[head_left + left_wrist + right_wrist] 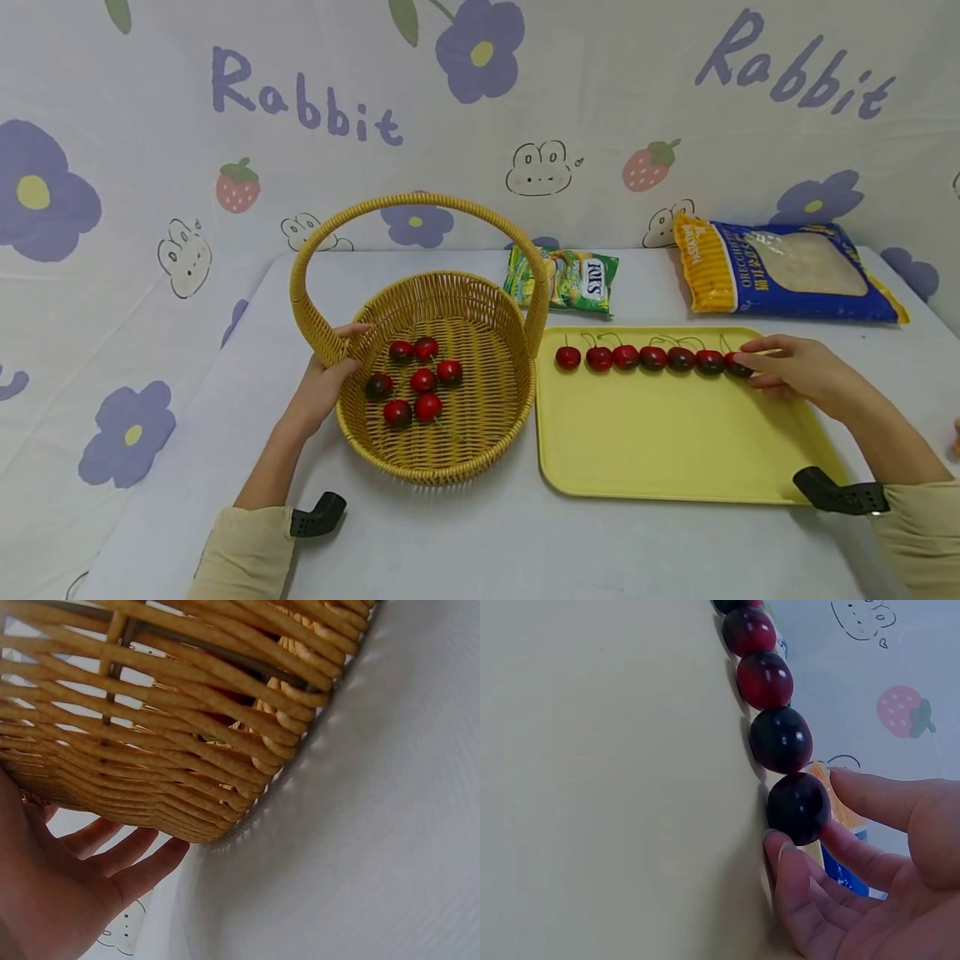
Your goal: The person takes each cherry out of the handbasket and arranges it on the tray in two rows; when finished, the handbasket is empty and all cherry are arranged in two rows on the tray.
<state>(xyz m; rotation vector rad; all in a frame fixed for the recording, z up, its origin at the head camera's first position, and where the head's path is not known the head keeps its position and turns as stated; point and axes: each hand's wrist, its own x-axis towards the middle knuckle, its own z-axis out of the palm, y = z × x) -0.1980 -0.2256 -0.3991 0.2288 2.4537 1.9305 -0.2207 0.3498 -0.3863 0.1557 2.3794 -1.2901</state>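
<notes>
On the left of the table, a woven basket [435, 475] with a tall arched handle has several dark red cherries [423, 381] lying in it. My left hand [330, 375] grips the basket's left side, thumb over the rim; the left wrist view shows its fingers [154, 870] against the outer weave. Along the far edge of a yellow tray [675, 450], several cherries [652, 358] with stems form a row. At the row's right end, my right hand [806, 375] holds the last cherry [799, 808] between thumb and fingers, close beside its neighbour.
Behind the tray lies a blue and yellow pasta bag [795, 271]. A green snack packet [562, 282] sits behind the basket's right side. The white tablecloth [480, 550] runs up to a printed backdrop [465, 150]. Part of another hand [957, 437] shows at the right edge.
</notes>
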